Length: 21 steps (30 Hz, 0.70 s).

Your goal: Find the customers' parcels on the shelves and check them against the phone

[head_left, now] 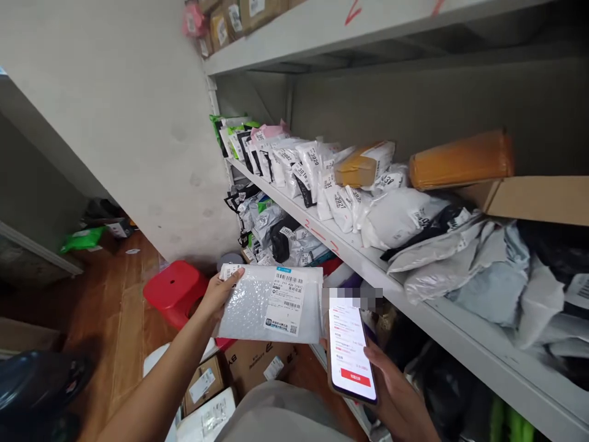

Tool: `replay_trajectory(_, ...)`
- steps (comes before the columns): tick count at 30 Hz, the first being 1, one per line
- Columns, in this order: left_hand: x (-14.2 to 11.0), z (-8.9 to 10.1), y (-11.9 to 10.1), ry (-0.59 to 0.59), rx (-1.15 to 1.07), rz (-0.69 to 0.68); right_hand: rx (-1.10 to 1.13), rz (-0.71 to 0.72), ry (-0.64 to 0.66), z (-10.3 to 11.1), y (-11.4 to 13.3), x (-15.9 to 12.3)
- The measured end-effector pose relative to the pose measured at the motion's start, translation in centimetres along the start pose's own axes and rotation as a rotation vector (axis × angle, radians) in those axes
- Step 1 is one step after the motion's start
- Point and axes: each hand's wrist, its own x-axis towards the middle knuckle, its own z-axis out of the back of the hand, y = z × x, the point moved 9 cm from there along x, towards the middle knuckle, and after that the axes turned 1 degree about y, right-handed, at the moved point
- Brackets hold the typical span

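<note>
My left hand (217,297) is sensibly edge-pinching a likely light, soft mailer (251,309), my right hand (390,376) clasping a phone (350,350).

1 red stool (172,283) on wooden floor (124,325); pale wall (147,129) behind; green packet (83,239) far left; brown carton (251,371) nearby

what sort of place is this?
Probably a parcel storeroom or pickup point: shelves lined with bagged parcels, some numbered like 3020 and 3027, plus a barcode-labelled white mailer in the left hand.
</note>
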Motion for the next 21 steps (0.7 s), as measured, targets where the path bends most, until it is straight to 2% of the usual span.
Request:
replay_trajectory(2, 0.0, -0.5, 0.6, 0.011, 0.002, 0.025, -0.024, 0.087, -0.064, 0.8, 0.1, -0.2)
replay_trajectory(4, 0.0, -0.9, 1.2, 0.016, -0.006, 0.049, -0.029, 0.131, -0.070, 0.8, -0.1, -0.3)
replay_trajectory(10, -0.5, -1.6, 3.1, -0.023, 0.015, 0.129, -0.015, 0.170, 0.107, -1.0, -0.5, -0.6)
replay_trajectory(16, -2.6, -2.4, 4.7, -0.034, 0.011, 0.250, -0.057, 0.270, 0.138, -1.3, -0.3, -1.2)
replay_trajectory(21, -2.9, -2.4, 4.9, -0.015, 0.005, 0.269, -0.108, 0.257, 0.160, -1.6, -0.2, -1.1)
